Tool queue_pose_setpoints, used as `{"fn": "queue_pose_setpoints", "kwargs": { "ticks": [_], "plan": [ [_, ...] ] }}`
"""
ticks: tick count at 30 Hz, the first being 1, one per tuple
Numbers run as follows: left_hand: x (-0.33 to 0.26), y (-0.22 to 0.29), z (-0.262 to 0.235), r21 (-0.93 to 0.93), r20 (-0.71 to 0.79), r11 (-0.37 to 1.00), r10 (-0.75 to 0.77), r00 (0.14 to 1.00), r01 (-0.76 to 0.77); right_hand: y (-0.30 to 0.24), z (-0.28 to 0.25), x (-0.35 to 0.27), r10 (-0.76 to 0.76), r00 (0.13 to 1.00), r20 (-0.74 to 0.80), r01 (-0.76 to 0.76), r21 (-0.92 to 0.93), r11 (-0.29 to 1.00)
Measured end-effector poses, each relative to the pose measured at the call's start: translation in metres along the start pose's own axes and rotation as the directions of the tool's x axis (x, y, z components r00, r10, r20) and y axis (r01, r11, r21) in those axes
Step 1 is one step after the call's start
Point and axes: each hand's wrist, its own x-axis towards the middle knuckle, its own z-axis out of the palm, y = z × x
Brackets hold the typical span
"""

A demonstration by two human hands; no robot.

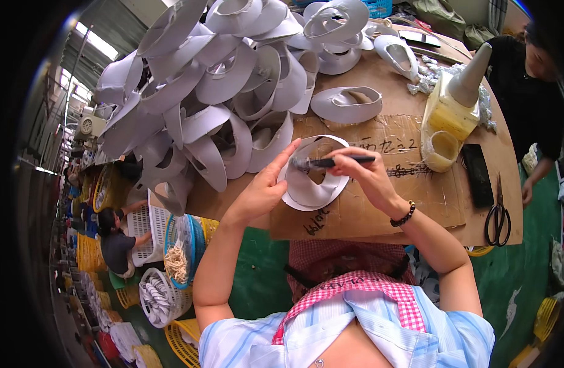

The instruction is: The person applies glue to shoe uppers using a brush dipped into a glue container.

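My left hand (265, 187) holds a white curved shoe-upper piece (309, 187) flat against the cardboard-covered table (368, 208), fingers pressed on its left rim. My right hand (362, 172) grips a black-handled brush (331, 162) with its bristles over the top edge of the piece. A black bead bracelet (403, 216) sits on my right wrist.
A big heap of white upper pieces (221, 80) fills the table's left and far side. A yellow glue container with a grey cone spout (453, 104) stands to the right, beside a black block (478, 175) and scissors (498, 218). Another person (530, 92) sits far right; baskets (178, 245) and a worker lie left.
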Motion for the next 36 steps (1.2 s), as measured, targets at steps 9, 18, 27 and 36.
{"fn": "queue_pose_setpoints", "kwargs": {
  "ticks": [9, 18, 27, 36],
  "plan": [
    [0.001, 0.015, 0.006, 0.038, 0.006, 0.999, -0.007, 1.0, 0.007, -0.03, -0.017, 0.009, -0.042, 0.925, 0.377, 0.193, -0.373, 0.908],
    [0.017, 0.044, 0.016, 0.404, -0.046, 0.908, -0.1, 0.994, 0.11, -0.039, -0.029, 0.035, -0.298, 0.892, 0.341, 0.445, -0.781, 0.438],
    [0.017, 0.036, 0.015, 0.426, -0.038, 0.892, -0.148, 0.988, 0.15, -0.031, -0.022, 0.008, -0.107, 0.904, 0.414, 0.399, -0.729, 0.556],
    [-0.01, 0.008, 0.026, 0.289, -0.19, 0.955, -0.008, 0.982, 0.064, -0.033, -0.028, 0.013, -0.028, 0.887, 0.46, 0.337, -0.606, 0.721]
  ]
}}
